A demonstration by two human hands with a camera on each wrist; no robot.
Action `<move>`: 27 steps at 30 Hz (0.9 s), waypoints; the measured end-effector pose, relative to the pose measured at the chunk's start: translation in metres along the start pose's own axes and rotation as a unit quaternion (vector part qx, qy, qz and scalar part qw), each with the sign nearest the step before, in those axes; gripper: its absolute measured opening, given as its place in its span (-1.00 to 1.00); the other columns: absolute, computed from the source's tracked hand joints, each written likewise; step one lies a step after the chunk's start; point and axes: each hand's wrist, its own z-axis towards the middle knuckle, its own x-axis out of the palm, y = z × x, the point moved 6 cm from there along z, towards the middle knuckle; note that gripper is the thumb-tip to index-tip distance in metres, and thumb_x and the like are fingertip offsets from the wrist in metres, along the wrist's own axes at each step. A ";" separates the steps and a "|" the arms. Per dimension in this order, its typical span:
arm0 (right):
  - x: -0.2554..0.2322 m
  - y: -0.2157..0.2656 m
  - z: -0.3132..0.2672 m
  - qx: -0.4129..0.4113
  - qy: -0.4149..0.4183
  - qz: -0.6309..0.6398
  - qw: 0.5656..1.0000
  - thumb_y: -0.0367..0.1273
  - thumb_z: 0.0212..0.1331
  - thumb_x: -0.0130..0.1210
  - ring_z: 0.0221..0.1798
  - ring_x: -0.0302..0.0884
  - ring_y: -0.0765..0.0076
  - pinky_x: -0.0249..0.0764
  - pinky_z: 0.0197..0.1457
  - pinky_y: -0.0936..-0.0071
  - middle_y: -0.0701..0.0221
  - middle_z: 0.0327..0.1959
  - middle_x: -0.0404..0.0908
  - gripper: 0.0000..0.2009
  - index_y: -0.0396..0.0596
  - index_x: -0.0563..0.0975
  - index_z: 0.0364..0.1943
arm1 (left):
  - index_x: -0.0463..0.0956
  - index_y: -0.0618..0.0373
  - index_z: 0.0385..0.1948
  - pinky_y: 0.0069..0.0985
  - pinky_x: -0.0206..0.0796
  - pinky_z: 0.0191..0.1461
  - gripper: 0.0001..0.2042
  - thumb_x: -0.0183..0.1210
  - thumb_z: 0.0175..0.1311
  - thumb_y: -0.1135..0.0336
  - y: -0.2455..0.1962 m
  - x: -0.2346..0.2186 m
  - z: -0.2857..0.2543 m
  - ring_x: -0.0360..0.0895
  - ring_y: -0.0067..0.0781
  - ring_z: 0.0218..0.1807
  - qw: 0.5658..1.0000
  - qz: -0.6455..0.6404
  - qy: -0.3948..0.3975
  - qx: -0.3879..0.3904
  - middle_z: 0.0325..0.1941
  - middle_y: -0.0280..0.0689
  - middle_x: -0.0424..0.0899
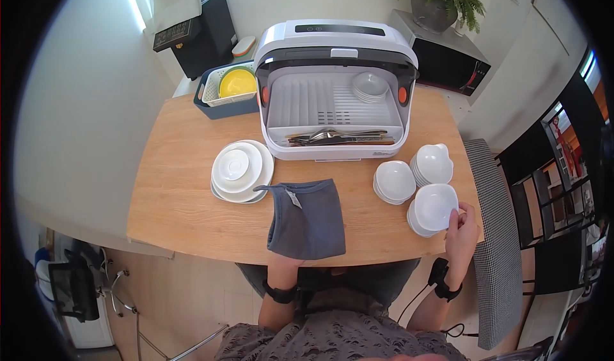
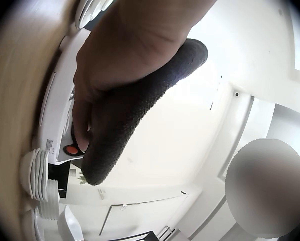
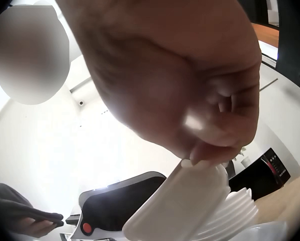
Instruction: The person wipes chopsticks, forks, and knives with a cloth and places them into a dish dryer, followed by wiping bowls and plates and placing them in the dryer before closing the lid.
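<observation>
My left hand [image 1: 286, 262] holds a grey-blue cloth [image 1: 310, 217] with a small white tag; the cloth hides most of the hand in the head view. Up close, in the left wrist view, thumb and fingers grip the thick fuzzy cloth [image 2: 135, 115]. At the right of the table, my right hand [image 1: 463, 238] pinches the rim of a white bowl [image 1: 437, 204] between thumb and fingers. This bowl [image 3: 175, 206] is tilted in the right wrist view. It overlaps the front stack of white bowls [image 1: 417, 225] in the head view.
Two more stacks of white bowls, a left one [image 1: 394, 182] and a rear one [image 1: 435, 163], stand close by. White plates [image 1: 265, 163] are piled left of the cloth. Behind is an open dish cabinet [image 1: 281, 145] holding small dishes and cutlery, beside a blue basket [image 1: 220, 113].
</observation>
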 end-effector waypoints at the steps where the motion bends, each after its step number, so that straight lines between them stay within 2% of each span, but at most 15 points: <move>1: 0.005 0.011 -0.004 -0.022 -0.003 0.042 0.999 -0.44 0.34 0.11 -0.57 0.50 0.42 0.40 -0.43 0.41 0.29 -0.62 0.54 -0.81 -0.27 0.55 -0.07 | 0.26 0.17 0.37 -0.11 0.34 0.38 -0.49 -0.12 0.55 0.03 0.002 -0.003 0.001 0.43 -0.11 0.33 1.000 -0.003 0.009 -0.004 0.36 -0.11 0.43; 3: 0.019 0.034 -0.016 -0.065 -0.011 0.127 0.990 -0.43 0.35 0.12 -0.56 0.49 0.52 0.40 -0.43 0.48 0.32 -0.61 0.54 -0.82 -0.25 0.56 -0.07 | 0.28 0.14 0.37 -0.19 0.36 0.37 -0.52 -0.08 0.56 0.06 0.007 -0.009 0.004 0.44 -0.20 0.32 1.000 0.012 0.016 0.001 0.34 -0.19 0.47; 7: 0.069 0.073 -0.046 -0.094 0.079 0.200 0.972 -0.41 0.33 0.16 -0.54 0.50 0.53 0.42 -0.42 0.52 0.34 -0.58 0.56 -0.78 -0.21 0.57 -0.01 | 0.28 0.13 0.37 -0.28 0.40 0.32 -0.52 -0.06 0.56 0.07 0.016 0.004 -0.006 0.48 -0.27 0.28 0.987 0.127 0.022 0.094 0.30 -0.22 0.50; 9: 0.094 0.087 -0.065 -0.135 0.109 0.216 0.961 -0.41 0.33 0.17 -0.56 0.50 0.52 0.41 -0.45 0.51 0.34 -0.55 0.57 -0.74 -0.21 0.56 0.04 | 0.27 0.13 0.37 -0.34 0.42 0.30 -0.53 -0.08 0.57 0.07 0.021 0.025 -0.009 0.51 -0.29 0.25 0.985 0.150 0.021 0.082 0.29 -0.22 0.50; 11: 0.112 0.101 -0.082 -0.201 0.122 0.202 0.951 -0.43 0.34 0.15 -0.57 0.50 0.55 0.40 -0.50 0.52 0.36 -0.50 0.61 -0.72 -0.23 0.54 0.09 | 0.28 0.15 0.34 -0.43 0.44 0.24 -0.56 -0.05 0.58 0.12 0.024 0.046 -0.003 0.54 -0.36 0.17 0.998 0.056 -0.035 -0.015 0.22 -0.23 0.54; 12: 0.112 0.109 -0.086 -0.232 0.113 0.180 0.949 -0.43 0.32 0.17 -0.58 0.53 0.48 0.42 -0.49 0.49 0.31 -0.50 0.61 -0.70 -0.22 0.54 0.10 | 0.29 0.16 0.32 -0.43 0.43 0.24 -0.58 -0.01 0.56 0.15 0.020 0.046 -0.002 0.54 -0.39 0.15 0.990 0.125 -0.060 0.013 0.19 -0.24 0.55; 14: 0.109 0.122 -0.091 -0.292 0.093 0.133 0.943 -0.43 0.27 0.20 -0.58 0.57 0.34 0.45 -0.48 0.41 0.21 -0.50 0.61 -0.66 -0.20 0.56 0.12 | 0.31 0.20 0.27 -0.44 0.42 0.23 -0.60 0.07 0.52 0.22 0.013 0.046 -0.001 0.54 -0.44 0.12 0.957 0.260 -0.107 0.067 0.14 -0.26 0.57; 15: 0.110 0.123 -0.091 -0.289 0.113 0.128 0.942 -0.46 0.24 0.19 -0.57 0.57 0.11 0.47 -0.46 0.33 0.14 -0.47 0.63 -0.66 -0.17 0.57 0.11 | 0.32 0.22 0.22 -0.48 0.41 0.21 -0.60 0.19 0.43 0.34 0.007 0.051 -0.002 0.54 -0.46 0.09 0.947 0.284 -0.117 0.096 0.08 -0.28 0.58; 18: 0.105 0.131 -0.088 -0.330 0.129 0.079 0.932 -0.48 0.23 0.16 -0.53 0.58 0.06 0.47 -0.43 0.28 0.14 -0.42 0.65 -0.66 -0.13 0.58 0.11 | 0.36 0.22 0.18 -0.48 0.43 0.15 -0.60 0.25 0.36 0.42 -0.001 0.055 -0.003 0.56 -0.49 0.06 0.893 0.403 -0.109 0.166 0.06 -0.28 0.60; 21: 0.098 0.139 -0.077 -0.379 0.205 0.076 0.899 -0.50 0.19 0.16 -0.46 0.59 0.04 0.48 -0.37 0.23 0.15 -0.38 0.67 -0.63 -0.09 0.59 0.12 | 0.41 0.27 0.11 -0.48 0.42 0.12 -0.60 0.31 0.28 0.44 -0.003 0.050 -0.003 0.59 -0.43 0.00 0.830 0.518 -0.093 0.183 -0.03 -0.22 0.66; 24: 0.103 0.136 -0.072 -0.424 0.285 0.019 0.859 -0.45 0.17 0.18 -0.37 0.63 0.03 0.49 -0.38 0.17 0.21 -0.34 0.67 -0.60 -0.06 0.56 0.14 | 0.44 0.30 0.07 -0.48 0.42 0.09 -0.61 0.34 0.24 0.44 -0.001 0.053 -0.005 0.61 -0.42 -0.02 0.782 0.604 -0.077 0.133 -0.06 -0.18 0.69; 27: 0.103 0.139 -0.071 -0.384 0.281 0.118 0.872 -0.43 0.21 0.15 -0.32 0.64 -0.02 0.51 -0.32 0.15 0.19 -0.31 0.68 -0.62 -0.07 0.54 0.15 | 0.43 0.30 0.07 -0.49 0.42 0.12 -0.64 0.30 0.27 0.49 -0.008 0.062 -0.007 0.61 -0.43 0.01 0.798 0.575 -0.078 0.159 -0.01 -0.18 0.69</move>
